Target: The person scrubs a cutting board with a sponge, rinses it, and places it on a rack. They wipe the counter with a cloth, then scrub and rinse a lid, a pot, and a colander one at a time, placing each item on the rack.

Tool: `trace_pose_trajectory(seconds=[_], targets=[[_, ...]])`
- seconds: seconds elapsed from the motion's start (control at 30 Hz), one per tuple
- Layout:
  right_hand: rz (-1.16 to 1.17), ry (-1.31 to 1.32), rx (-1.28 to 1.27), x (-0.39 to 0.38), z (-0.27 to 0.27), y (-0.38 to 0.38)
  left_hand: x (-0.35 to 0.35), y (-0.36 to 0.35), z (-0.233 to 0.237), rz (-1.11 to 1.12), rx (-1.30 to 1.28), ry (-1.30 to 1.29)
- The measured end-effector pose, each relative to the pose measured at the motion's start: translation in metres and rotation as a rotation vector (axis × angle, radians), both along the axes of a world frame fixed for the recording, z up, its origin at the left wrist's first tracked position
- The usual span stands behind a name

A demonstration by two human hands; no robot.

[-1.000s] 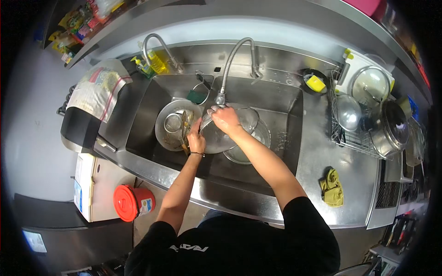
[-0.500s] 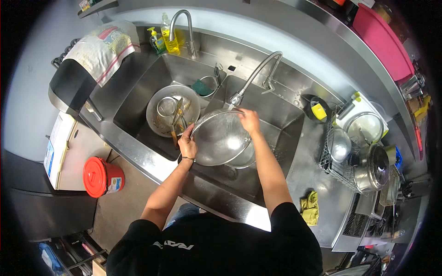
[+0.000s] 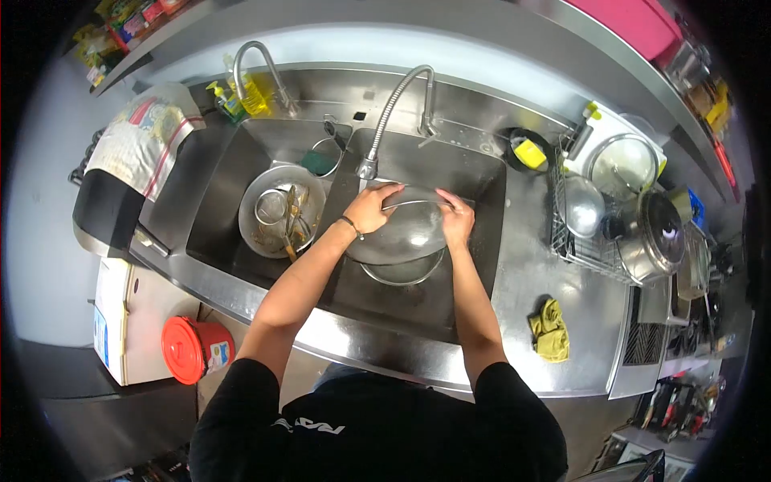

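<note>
A large round metal bowl (image 3: 401, 237) is tilted over the right sink basin (image 3: 474, 173), held at its far rim from both sides. My left hand (image 3: 371, 209) closes on the rim at the left, just below the spray faucet head (image 3: 367, 168). On the opposite side, my right hand (image 3: 456, 218) grips the same rim with the fingers bent over it. Beneath the bowl, the rim of another round vessel (image 3: 403, 281) shows near the basin floor. The bowl hides most of that vessel.
In the left basin sit a bowl with utensils and a small strainer (image 3: 251, 183) and a green scouring pad (image 3: 318, 163). Soap bottles (image 3: 254, 96) stand behind. To the right are a dish rack (image 3: 590, 257), a lidded pot (image 3: 652, 233), a pan with a yellow sponge (image 3: 530, 154) and a cloth (image 3: 550, 331).
The bowl has turned and tilted, its underside side now facing me. My left hand has moved up along the rim, toward the faucet. The camera view has shifted as well.
</note>
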State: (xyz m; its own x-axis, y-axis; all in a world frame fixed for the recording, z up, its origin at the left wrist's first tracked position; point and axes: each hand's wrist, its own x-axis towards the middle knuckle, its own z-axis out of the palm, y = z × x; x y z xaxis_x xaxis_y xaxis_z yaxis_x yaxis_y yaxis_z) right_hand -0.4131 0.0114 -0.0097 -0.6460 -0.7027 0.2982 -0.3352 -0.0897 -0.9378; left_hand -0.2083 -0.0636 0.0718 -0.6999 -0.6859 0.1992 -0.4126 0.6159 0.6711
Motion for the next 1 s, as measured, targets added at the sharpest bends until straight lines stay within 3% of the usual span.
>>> trace_pose_trajectory(seconds=[0.07, 0.13, 0.2, 0.23, 0.27, 0.33, 0.37, 0.4, 0.43, 0.47, 0.53, 0.6, 0.67, 0.7, 0.77, 0.8, 0.83, 0.87, 0.9, 0.93, 1.0], targets=[[0.091, 0.418, -0.007, 0.009, 0.045, 0.004, -0.004, 0.003, -0.005, -0.055, -0.026, 0.108], [0.157, 0.488, -0.036, 0.016, 0.067, 0.002, 0.011, 0.0, -0.017, -0.083, 0.051, 0.102], [0.225, 0.559, -0.07, 0.03, 0.068, -0.007, 0.031, -0.004, -0.052, 0.162, 0.211, 0.072], [0.234, 0.679, -0.124, 0.041, 0.063, -0.016, 0.046, -0.017, -0.09, 0.267, 0.259, -0.067], [0.245, 0.804, -0.184, 0.051, 0.058, -0.025, 0.051, -0.012, -0.087, 0.275, 0.255, -0.067], [0.219, 0.81, -0.285, 0.069, 0.047, -0.031, 0.07, 0.007, -0.083, 0.382, 0.41, 0.084], [0.153, 0.801, -0.23, 0.074, 0.041, -0.03, 0.08, 0.016, -0.087, 0.398, 0.407, 0.089], [0.089, 0.792, -0.173, 0.08, 0.035, -0.028, 0.088, 0.026, -0.092, 0.409, 0.62, 0.235], [0.186, 0.798, -0.048, 0.08, 0.009, -0.027, 0.097, 0.038, -0.098, 0.415, 0.833, 0.386], [0.208, 0.8, -0.049, 0.085, -0.008, -0.025, 0.101, 0.052, -0.104, 0.434, 0.837, 0.396], [0.22, 0.92, 0.332, 0.094, -0.039, -0.022, 0.103, 0.075, -0.115, 0.526, 0.943, 0.703], [0.248, 0.835, 0.397, 0.108, -0.058, -0.031, 0.1, 0.088, -0.13, 0.504, 0.661, 0.472], [0.353, 0.684, 0.399, 0.143, -0.056, -0.035, 0.081, 0.103, -0.109, 0.549, 0.633, 0.438], [0.356, 0.689, 0.408, 0.158, -0.056, -0.032, 0.071, 0.112, -0.074, 0.615, 0.735, 0.395], [0.709, 0.548, 0.115, 0.18, -0.051, -0.028, 0.086, 0.108, -0.096, 0.618, 0.724, 0.46], [0.71, 0.551, 0.117, 0.172, -0.047, -0.033, 0.092, 0.109, -0.109, 0.621, 0.71, 0.522], [0.543, 0.735, 0.307, 0.156, -0.039, -0.045, 0.084, 0.121, -0.065, 0.688, 0.948, 0.72], [0.363, 0.909, 0.494, 0.142, -0.033, -0.057, 0.084, 0.124, -0.059, 0.688, 0.945, 0.721], [0.139, 0.912, 0.397, 0.134, -0.047, -0.069, 0.084, 0.127, -0.056, 0.715, 0.982, 0.661], [0.137, 0.908, 0.392, 0.143, -0.044, -0.069, 0.086, 0.127, -0.053, 0.739, 1.014, 0.596], [0.421, 0.671, -0.018, 0.173, -0.038, -0.056, 0.084, 0.126, -0.058, 0.767, 1.063, 0.598]])
